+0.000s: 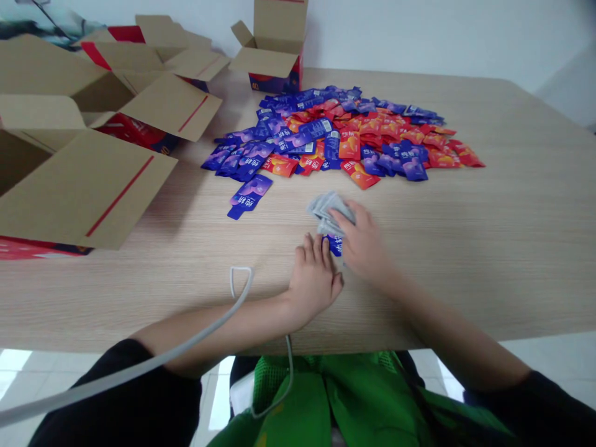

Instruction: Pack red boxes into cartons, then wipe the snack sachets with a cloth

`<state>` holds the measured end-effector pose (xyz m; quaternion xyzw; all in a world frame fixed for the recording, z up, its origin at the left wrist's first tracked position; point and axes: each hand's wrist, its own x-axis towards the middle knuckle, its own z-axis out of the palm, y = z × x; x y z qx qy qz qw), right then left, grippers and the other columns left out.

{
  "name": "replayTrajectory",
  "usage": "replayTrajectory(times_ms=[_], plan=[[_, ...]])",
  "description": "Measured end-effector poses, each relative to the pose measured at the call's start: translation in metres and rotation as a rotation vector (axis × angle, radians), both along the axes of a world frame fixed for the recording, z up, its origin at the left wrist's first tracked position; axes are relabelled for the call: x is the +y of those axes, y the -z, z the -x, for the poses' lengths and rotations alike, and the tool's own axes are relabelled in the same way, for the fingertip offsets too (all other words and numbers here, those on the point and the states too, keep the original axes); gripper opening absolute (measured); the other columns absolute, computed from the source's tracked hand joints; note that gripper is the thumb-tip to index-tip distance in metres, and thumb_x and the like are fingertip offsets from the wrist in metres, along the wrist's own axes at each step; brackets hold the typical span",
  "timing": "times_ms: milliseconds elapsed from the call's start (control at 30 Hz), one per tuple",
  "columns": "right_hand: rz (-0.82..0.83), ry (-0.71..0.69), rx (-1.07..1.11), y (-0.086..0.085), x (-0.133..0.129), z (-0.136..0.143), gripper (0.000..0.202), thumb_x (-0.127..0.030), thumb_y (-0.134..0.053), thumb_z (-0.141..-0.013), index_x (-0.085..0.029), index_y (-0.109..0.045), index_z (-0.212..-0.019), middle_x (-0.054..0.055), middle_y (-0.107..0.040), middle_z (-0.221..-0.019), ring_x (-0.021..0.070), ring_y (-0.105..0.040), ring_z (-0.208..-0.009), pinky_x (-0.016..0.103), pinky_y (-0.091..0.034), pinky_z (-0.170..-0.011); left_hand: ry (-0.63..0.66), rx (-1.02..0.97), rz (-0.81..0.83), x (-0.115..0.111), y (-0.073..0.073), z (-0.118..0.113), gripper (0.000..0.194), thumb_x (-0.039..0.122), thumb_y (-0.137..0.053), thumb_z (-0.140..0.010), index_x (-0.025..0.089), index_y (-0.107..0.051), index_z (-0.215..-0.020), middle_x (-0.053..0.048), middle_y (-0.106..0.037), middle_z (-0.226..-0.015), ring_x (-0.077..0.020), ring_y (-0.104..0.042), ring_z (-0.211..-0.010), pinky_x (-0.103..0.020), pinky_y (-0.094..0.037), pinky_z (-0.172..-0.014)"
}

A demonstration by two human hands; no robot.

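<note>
My right hand (pixel 367 245) is closed on a small fanned bunch of silver-grey sachets (pixel 326 203), held just over the table. A blue sachet (pixel 334 244) with white lettering shows partly beneath the bunch, between my two hands. My left hand (pixel 314 279) rests palm down on the table, fingers stretched forward; its fingertips are at the edge of that blue sachet. Whether they touch it I cannot tell. Beyond both hands lies a wide heap of blue sachets (pixel 251 158) and red-orange sachets (pixel 360 174). One single blue sachet (pixel 250 195) lies apart, to the left.
Several open cardboard boxes (pixel 88 186) with raised flaps crowd the table's left side. Another open box (pixel 274 62) stands behind the heap, against the wall. A white cable (pixel 186 344) crosses over my left forearm. The table's near edge runs below my forearms.
</note>
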<state>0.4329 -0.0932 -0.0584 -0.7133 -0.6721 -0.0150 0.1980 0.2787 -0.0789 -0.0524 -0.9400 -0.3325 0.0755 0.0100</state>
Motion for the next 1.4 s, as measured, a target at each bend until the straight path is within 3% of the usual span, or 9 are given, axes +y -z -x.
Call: replayTrajectory(times_ms=[133,367,567,700,867,967,1067,1167,1400], plan=[[0.134,-0.066,-0.097,0.01,-0.001,0.019,0.052,-0.018,-0.041,-0.095,-0.016,-0.056,-0.144,0.011,-0.044,-0.159,0.0297,-0.044,-0.134,0.048,-0.037,-0.106,0.021,-0.011,-0.001,0.0,-0.002,0.0,0.065,0.04,-0.044,-0.098,-0.008,-0.051,-0.142,-0.032,-0.057,-0.141,-0.0472,-0.051,-0.132,-0.054,-0.042,-0.101],[0.096,0.113,-0.153,0.018,-0.024,-0.008,0.058,-0.016,-0.04,-0.091,-0.014,-0.049,-0.149,0.011,-0.038,-0.162,0.0327,-0.04,-0.139,0.052,-0.036,-0.107,-0.03,0.022,0.025,-0.001,-0.003,-0.003,0.074,0.043,-0.043,-0.099,-0.006,-0.034,-0.154,-0.03,-0.028,-0.163,-0.0497,-0.033,-0.146,-0.053,-0.04,-0.107],[0.086,0.239,-0.043,0.034,-0.041,-0.046,0.063,-0.013,-0.038,-0.089,-0.012,-0.045,-0.152,0.018,-0.043,-0.157,0.0369,-0.045,-0.136,0.057,-0.043,-0.105,-0.037,0.024,0.022,-0.001,-0.001,-0.003,0.075,0.043,-0.042,-0.099,-0.005,-0.032,-0.156,-0.028,-0.027,-0.163,-0.0488,-0.033,-0.147,-0.053,-0.041,-0.108],[0.027,0.265,0.125,0.031,-0.037,-0.071,0.062,-0.009,-0.037,-0.085,-0.012,-0.053,-0.145,0.019,-0.049,-0.15,0.0322,-0.046,-0.138,0.054,-0.041,-0.112,-0.037,0.023,0.016,-0.001,0.0,-0.003,0.076,0.044,-0.041,-0.099,-0.006,-0.031,-0.155,-0.028,-0.027,-0.163,-0.0483,-0.033,-0.147,-0.053,-0.04,-0.109],[-0.146,0.139,0.18,0.011,-0.016,-0.031,0.066,-0.008,-0.036,-0.084,-0.015,-0.047,-0.149,0.015,-0.041,-0.157,0.028,-0.038,-0.144,0.05,-0.036,-0.116,-0.047,0.029,0.006,-0.001,-0.001,-0.002,0.078,0.044,-0.039,-0.1,-0.008,-0.028,-0.156,-0.027,-0.025,-0.163,-0.0462,-0.033,-0.148,-0.051,-0.04,-0.109],[-0.043,0.069,0.074,0.01,-0.001,0.006,0.059,-0.013,-0.039,-0.089,-0.014,-0.051,-0.147,0.015,-0.038,-0.161,0.0327,-0.041,-0.138,0.053,-0.037,-0.11,-0.04,0.008,0.002,-0.001,0.0,-0.001,0.074,0.044,-0.04,-0.099,-0.005,-0.036,-0.154,-0.027,-0.034,-0.161,-0.0455,-0.036,-0.146,-0.05,-0.04,-0.107],[0.08,-0.013,-0.045,0.015,0.004,0.019,0.051,-0.021,-0.043,-0.093,-0.014,-0.056,-0.142,0.014,-0.042,-0.159,0.0343,-0.042,-0.134,0.053,-0.035,-0.107,-0.028,-0.014,0.008,-0.001,0.001,-0.001,0.071,0.042,-0.042,-0.098,-0.006,-0.041,-0.15,-0.03,-0.044,-0.154,-0.0458,-0.036,-0.146,-0.052,-0.039,-0.108],[0.084,0.0,-0.108,0.02,-0.005,0.009,0.053,-0.025,-0.044,-0.094,-0.012,-0.053,-0.144,0.015,-0.041,-0.16,0.0338,-0.039,-0.137,0.052,-0.034,-0.109,-0.032,-0.001,0.02,-0.001,0.001,-0.002,0.071,0.04,-0.042,-0.099,-0.007,-0.039,-0.151,-0.03,-0.04,-0.157,-0.0469,-0.035,-0.146,-0.053,-0.039,-0.107],[0.046,0.242,-0.121,0.036,-0.038,-0.045,0.058,-0.016,-0.042,-0.09,-0.009,-0.05,-0.147,0.02,-0.045,-0.154,0.0359,-0.046,-0.132,0.053,-0.042,-0.104,-0.052,0.031,0.027,-0.002,-0.002,-0.004,0.073,0.04,-0.041,-0.099,-0.007,-0.033,-0.154,-0.029,-0.027,-0.162,-0.0475,-0.034,-0.147,-0.053,-0.039,-0.109]])
